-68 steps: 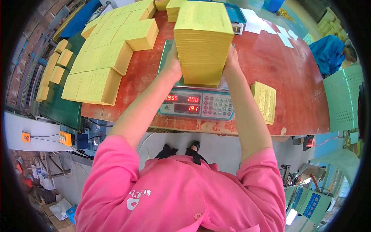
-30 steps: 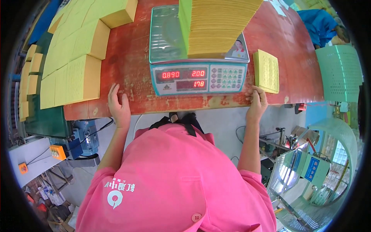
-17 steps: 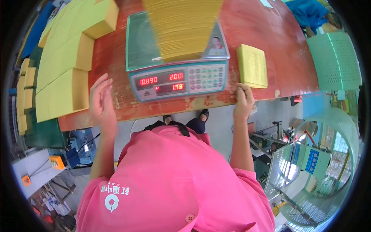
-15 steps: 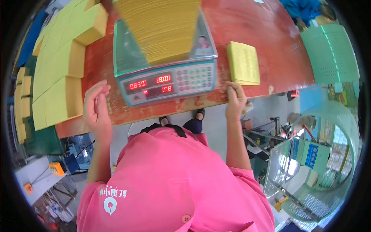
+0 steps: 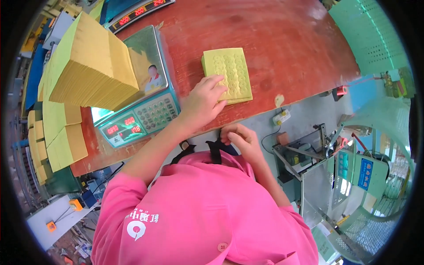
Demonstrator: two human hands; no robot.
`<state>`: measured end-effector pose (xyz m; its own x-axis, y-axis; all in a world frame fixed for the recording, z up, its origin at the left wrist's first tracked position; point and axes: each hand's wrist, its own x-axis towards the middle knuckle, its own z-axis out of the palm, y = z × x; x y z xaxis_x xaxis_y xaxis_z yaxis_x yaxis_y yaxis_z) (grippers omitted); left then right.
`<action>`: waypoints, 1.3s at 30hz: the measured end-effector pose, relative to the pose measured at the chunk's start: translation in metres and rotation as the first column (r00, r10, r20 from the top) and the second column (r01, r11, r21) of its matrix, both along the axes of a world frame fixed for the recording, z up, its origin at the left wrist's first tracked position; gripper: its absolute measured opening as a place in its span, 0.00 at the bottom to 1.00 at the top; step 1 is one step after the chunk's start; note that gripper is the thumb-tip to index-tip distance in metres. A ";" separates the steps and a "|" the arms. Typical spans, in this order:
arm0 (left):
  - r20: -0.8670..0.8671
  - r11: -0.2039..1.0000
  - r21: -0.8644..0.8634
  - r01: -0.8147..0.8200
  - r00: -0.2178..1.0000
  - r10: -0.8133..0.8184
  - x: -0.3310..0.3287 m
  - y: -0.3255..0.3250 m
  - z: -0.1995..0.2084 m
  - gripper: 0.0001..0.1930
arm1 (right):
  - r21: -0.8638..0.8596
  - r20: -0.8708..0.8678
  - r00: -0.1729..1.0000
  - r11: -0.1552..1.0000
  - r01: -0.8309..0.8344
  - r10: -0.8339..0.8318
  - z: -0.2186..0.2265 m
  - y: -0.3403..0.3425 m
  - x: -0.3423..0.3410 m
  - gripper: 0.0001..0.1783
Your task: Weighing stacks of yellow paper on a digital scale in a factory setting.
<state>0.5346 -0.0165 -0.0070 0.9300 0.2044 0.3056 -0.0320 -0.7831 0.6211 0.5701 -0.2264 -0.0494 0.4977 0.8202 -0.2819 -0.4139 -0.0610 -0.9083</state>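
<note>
On the red table lies a small stack of yellow paper sheets embossed with rows of round shapes. My left hand reaches across to the stack's near left corner, its fingers stretched over the top sheet and its thumb apart. My right hand hovers by the table's front edge, fingers loosely curled and apart from the thumb, with nothing visible in it. To the left, a tall stack of yellow paper rests on a teal scale with lit red digits.
More yellow paper stacks fill the table's left end. A second lit scale stands at the back. Green perforated baskets are at the far right and lower right. Beside the red table, a power strip and metal frames stand below.
My view has turned right, so the scale shifts left in it. My left hand has moved right from beside the scale onto the small stack; my right hand has drawn back from it.
</note>
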 end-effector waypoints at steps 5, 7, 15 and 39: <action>-0.017 0.960 0.274 -0.058 0.998 0.065 0.014 -0.005 -0.022 0.16 | -0.040 0.062 0.995 0.996 -0.079 0.082 0.013 -0.023 0.049 0.12; 0.094 0.948 0.308 -0.075 0.994 0.048 0.017 -0.009 -0.030 0.13 | -0.062 0.154 0.980 0.991 -0.120 0.128 0.022 -0.020 0.061 0.12; 0.184 0.835 0.539 -0.114 0.983 0.015 0.009 -0.014 -0.036 0.12 | 0.084 0.119 0.942 0.942 -0.325 0.314 0.044 0.026 0.065 0.12; 0.288 0.512 0.094 -0.854 0.516 0.807 -0.313 0.339 0.043 0.08 | 0.139 0.319 0.940 0.976 -0.169 0.117 0.096 0.115 -0.062 0.12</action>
